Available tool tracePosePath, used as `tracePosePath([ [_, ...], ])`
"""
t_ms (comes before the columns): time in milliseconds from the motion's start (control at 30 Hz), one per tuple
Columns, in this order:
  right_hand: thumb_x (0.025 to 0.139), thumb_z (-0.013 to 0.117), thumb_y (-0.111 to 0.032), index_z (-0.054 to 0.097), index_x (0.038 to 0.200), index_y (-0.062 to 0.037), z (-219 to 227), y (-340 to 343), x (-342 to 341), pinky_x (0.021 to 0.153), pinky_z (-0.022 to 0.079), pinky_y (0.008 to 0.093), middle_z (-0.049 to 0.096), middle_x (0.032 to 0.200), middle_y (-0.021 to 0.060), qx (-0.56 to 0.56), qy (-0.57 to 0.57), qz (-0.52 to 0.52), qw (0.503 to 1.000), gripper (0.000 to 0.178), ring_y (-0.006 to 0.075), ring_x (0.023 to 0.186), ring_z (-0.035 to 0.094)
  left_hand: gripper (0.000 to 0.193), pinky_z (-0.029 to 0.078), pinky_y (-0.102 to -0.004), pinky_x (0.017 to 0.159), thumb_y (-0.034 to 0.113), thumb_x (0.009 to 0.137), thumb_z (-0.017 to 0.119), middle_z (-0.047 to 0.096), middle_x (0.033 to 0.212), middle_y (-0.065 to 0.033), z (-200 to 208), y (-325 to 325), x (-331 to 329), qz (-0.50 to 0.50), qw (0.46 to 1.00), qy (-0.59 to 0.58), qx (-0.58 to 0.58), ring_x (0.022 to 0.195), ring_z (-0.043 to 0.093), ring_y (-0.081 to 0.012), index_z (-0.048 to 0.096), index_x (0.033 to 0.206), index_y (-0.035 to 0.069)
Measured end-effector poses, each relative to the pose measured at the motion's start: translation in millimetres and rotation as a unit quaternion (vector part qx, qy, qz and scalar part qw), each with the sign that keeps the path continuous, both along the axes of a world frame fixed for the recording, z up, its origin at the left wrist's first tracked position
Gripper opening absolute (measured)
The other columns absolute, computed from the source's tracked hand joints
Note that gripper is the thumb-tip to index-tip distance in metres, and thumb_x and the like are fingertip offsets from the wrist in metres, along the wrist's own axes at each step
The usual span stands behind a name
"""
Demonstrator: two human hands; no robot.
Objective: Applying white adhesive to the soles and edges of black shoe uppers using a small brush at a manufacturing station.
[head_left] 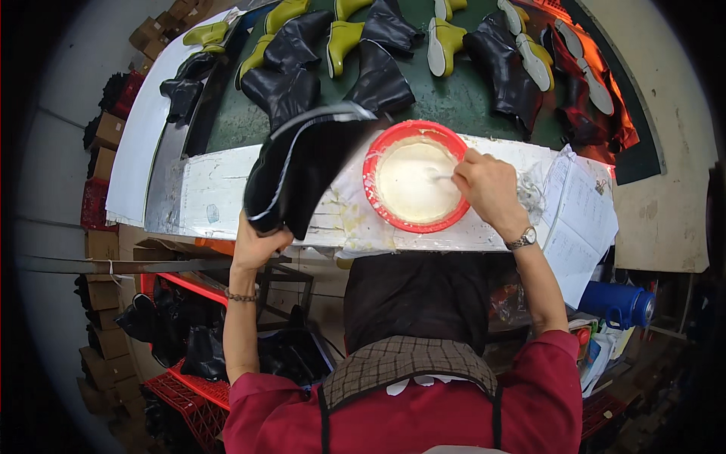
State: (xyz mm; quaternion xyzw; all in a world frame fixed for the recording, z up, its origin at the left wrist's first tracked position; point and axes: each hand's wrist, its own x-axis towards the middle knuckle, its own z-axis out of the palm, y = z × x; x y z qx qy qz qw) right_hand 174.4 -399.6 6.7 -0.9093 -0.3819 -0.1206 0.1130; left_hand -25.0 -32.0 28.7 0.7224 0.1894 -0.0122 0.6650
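Observation:
My left hand [257, 246] is wrapped round the edge of a black boot upper [299, 163], tilted above the white work board. A pale line of seam or paste runs along the upper, and its far end is blurred. A red bowl [370, 189] of creamy white paste [412, 185] stands to the right of the boot upper. My right hand [488, 185] pinches a thin, light-coloured tool [442, 177] whose tip is in the paste. My fingers hide most of that tool, so its kind does not show.
Beyond the white board [215, 189], several black boots with yellow-green feet [446, 45] lie on a green table [234, 113]. An open notebook [575, 219] lies at the right, above a blue flask [616, 304]. Red crates [193, 382] with black boot pieces [204, 352] stand at lower left.

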Motion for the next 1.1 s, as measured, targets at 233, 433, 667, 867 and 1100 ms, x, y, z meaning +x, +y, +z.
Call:
tracePosePath([
  [233,0.08,0.082,-0.015,0.078,0.092,-0.0097,40.1,1.8,5.6,0.058,0.048,0.0311,0.069,0.086,0.0016,0.269,0.123,0.055,0.954,0.014,0.0169,0.069,0.063,0.058,0.038,-0.0287,0.042,-0.017,0.061,0.062,0.064,0.07,-0.0137,-25.2,27.5,-34.3,-0.085,0.973,0.008,-0.212,0.049,0.052,-0.0151,0.061,0.119,-0.013],
  [433,0.074,0.086,-0.01,0.08,0.093,-0.0108,66.9,26.4,5.9,0.083,0.04,0.0305,0.071,0.088,-0.0003,0.315,0.126,0.214,0.916,0.02,0.0136,0.085,0.063,0.09,0.046,-0.0307,0.051,-0.018,0.051,0.075,0.07,0.1,-0.0171,-26.5,9.1,-26.0,-0.095,0.954,-0.024,-0.282,0.063,0.06,-0.0181,0.054,0.137,-0.007],
  [667,0.075,0.085,-0.011,0.081,0.094,-0.0119,45.2,-20.0,-6.3,0.084,0.039,0.0322,0.07,0.086,0.0005,0.286,0.137,0.129,0.94,0.02,0.0153,0.083,0.062,0.104,0.053,-0.0423,0.084,-0.014,0.05,0.081,0.06,0.13,-0.0211,-27.8,-3.8,-20.4,-0.112,0.942,-0.117,-0.293,0.104,0.061,-0.031,0.044,0.147,-0.005],
  [867,0.077,0.084,-0.013,0.081,0.095,-0.0122,66.2,11.0,0.5,0.082,0.036,0.0313,0.07,0.086,-0.0007,0.288,0.108,0.198,0.93,0.018,0.0127,0.08,0.059,0.117,0.04,-0.0484,0.116,-0.006,0.046,0.093,0.056,0.144,-0.0203,-59.2,12.9,-21.9,-0.194,0.948,-0.082,-0.24,0.141,0.045,-0.035,0.041,0.151,-0.003],
  [1100,0.077,0.086,-0.018,0.081,0.094,-0.0136,86.2,17.5,9.5,0.081,0.035,0.0312,0.07,0.084,-0.0022,0.244,0.109,0.261,0.927,0.019,0.0117,0.079,0.058,0.095,0.057,-0.0357,0.077,-0.007,0.059,0.084,0.067,0.117,-0.0225,-61.6,-19.0,6.7,-0.323,0.882,0.092,-0.329,0.089,0.067,-0.0242,0.045,0.146,-0.01],
])
